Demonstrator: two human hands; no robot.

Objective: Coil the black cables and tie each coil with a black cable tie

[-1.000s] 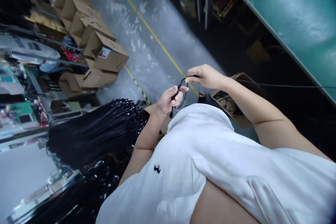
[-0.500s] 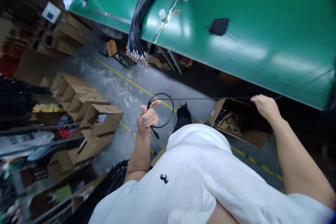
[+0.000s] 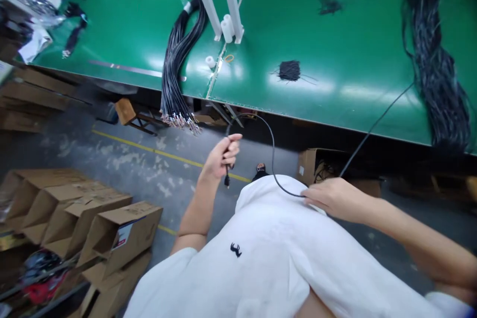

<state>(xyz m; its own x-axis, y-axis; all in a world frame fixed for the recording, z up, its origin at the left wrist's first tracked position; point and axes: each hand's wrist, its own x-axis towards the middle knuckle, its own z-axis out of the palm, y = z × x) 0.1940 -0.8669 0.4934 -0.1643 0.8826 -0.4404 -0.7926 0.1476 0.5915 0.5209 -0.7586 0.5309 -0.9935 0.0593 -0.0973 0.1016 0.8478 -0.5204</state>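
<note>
A thin black cable (image 3: 273,149) runs between my hands. My left hand (image 3: 223,155) is closed around it close to its plug end (image 3: 227,180), which hangs below the fingers. From there the cable arches up and sags across to my right hand (image 3: 328,197), whose fingers pinch it in front of my white shirt. Beyond the right hand the cable rises to the big pile of black cables (image 3: 436,64) at the right of the green bench.
On the green bench (image 3: 354,30) lie a bundle of black cables (image 3: 177,59) with bare ends over the edge, a heap of black ties (image 3: 289,70) and white rolls (image 3: 227,29) by two metal posts. Cardboard boxes (image 3: 130,238) stand lower left; another box (image 3: 307,165) sits under the bench.
My right hand has come inward and down from the far right, and the taut stretch of cable now hangs in a slack curve. The view has tilted up, showing more of the bench.
</note>
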